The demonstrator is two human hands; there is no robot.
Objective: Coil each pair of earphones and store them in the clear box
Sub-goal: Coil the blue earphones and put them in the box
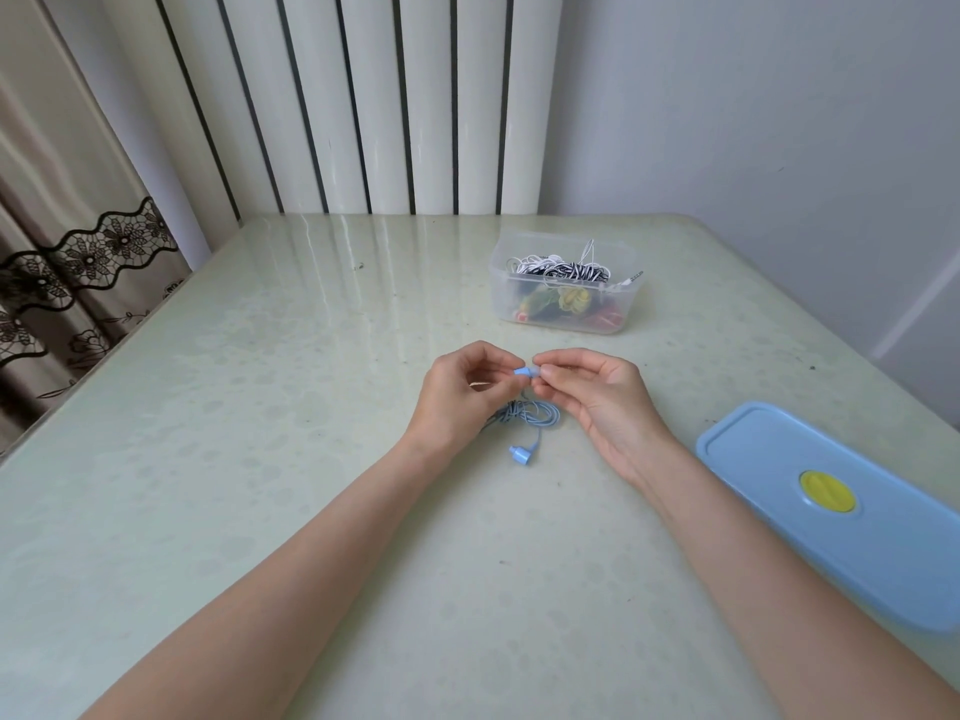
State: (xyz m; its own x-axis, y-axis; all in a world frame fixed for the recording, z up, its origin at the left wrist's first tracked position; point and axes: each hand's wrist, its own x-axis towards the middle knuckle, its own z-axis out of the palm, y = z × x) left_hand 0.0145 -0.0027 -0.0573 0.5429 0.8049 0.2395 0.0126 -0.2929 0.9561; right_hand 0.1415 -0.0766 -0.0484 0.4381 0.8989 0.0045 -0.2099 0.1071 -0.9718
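A pair of light blue earphones [535, 415] lies mid-table, its cord partly bunched in loose loops. My left hand [462, 394] and my right hand [597, 392] meet above it, both pinching one blue earbud between their fingertips. The other earbud [521, 454] rests on the table just below the loops. The clear box [563, 288] stands farther back, right of centre, without a lid. It holds several coiled earphones, white and black-and-white ones on top, coloured ones beneath. A jack plug sticks out over its right rim.
A blue lid [841, 511] with a yellow round valve lies at the right edge of the pale green table [260, 407]. A white ribbed radiator and a lace-trimmed curtain stand behind the table.
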